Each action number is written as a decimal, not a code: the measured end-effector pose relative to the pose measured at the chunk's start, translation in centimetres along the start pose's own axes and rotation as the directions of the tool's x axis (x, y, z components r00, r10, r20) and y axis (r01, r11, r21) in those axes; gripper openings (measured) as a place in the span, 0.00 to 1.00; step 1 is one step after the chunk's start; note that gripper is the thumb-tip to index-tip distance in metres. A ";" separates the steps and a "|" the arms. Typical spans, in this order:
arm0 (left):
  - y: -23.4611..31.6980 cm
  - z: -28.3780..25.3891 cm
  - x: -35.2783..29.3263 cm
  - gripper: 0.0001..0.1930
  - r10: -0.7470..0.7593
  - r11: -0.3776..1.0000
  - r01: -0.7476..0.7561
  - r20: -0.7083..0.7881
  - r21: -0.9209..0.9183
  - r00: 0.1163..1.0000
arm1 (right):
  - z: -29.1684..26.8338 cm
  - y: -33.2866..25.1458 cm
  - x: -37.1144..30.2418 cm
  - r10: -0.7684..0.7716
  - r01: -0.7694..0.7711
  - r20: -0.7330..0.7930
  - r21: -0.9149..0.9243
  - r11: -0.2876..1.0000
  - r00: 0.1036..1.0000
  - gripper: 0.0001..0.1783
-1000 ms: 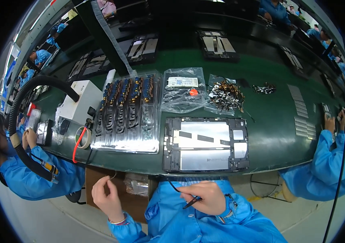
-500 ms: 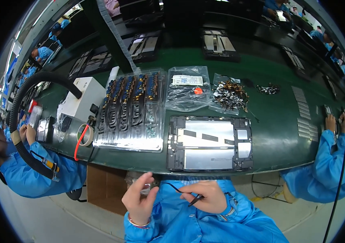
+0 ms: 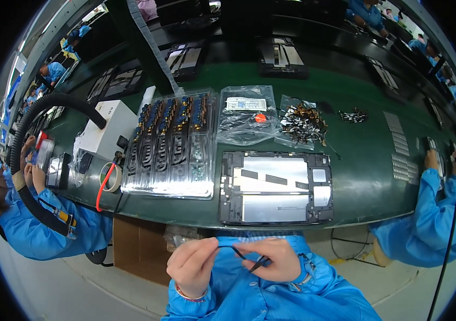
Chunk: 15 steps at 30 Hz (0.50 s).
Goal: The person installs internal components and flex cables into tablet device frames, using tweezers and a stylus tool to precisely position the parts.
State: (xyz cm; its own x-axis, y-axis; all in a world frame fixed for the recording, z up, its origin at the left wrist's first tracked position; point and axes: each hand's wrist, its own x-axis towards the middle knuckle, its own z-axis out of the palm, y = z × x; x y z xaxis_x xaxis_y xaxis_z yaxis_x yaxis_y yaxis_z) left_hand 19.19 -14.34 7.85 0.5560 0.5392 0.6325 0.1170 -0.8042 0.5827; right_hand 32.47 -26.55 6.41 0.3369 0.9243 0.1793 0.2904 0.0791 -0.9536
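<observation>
Just in front of the table's near edge, my right hand [image 3: 275, 258] grips slim black tweezers [image 3: 232, 247] with a bent tip that points left. My left hand [image 3: 191, 263] is closed in a pinch right at that tip. Whatever lies between its fingertips is too small or hidden to make out. Beyond both hands, an opened tablet [image 3: 277, 187] lies flat on the green table [image 3: 367, 184], its silver battery panels and black frame facing up. Neither hand touches it.
Left of the tablet stands a clear plastic tray [image 3: 172, 190] of small parts. Behind it lie a clear bag [image 3: 245, 131] and a heap of small flex cables [image 3: 303, 125]. A white box [image 3: 107, 131] with a black hose is farther left. Co-workers sit on both sides.
My left hand has gone from open, fingers apart, to a pinch at the tweezers' tip. The right hand keeps its grip almost in place. Tablets at the far side have shifted slightly left.
</observation>
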 end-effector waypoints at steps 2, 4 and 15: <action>0.4 0.1 0.2 0.11 0.033 0.999 -0.031 0.044 -0.043 0.998 | 0.0 -0.5 0.3 -0.046 0.049 -0.061 0.037 0.998 0.997 0.13; 0.6 0.3 0.3 0.13 0.113 0.989 -0.100 0.116 -0.112 0.987 | -0.1 -0.6 0.3 -0.146 0.150 -0.124 0.023 0.988 0.982 0.15; 2.5 1.3 0.0 0.14 0.086 0.993 -0.073 0.136 -0.096 0.987 | 0.1 0.0 0.1 -0.316 0.296 -0.284 -0.111 0.949 0.905 0.11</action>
State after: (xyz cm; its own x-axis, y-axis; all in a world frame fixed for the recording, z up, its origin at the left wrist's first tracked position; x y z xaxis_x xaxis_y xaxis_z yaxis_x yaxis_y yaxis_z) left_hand 20.56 -16.63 8.64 0.6706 0.4290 0.6052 -0.0035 -0.8140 0.5809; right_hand 32.39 -26.37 6.37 0.4673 0.7058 0.5324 0.4750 0.3075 -0.8245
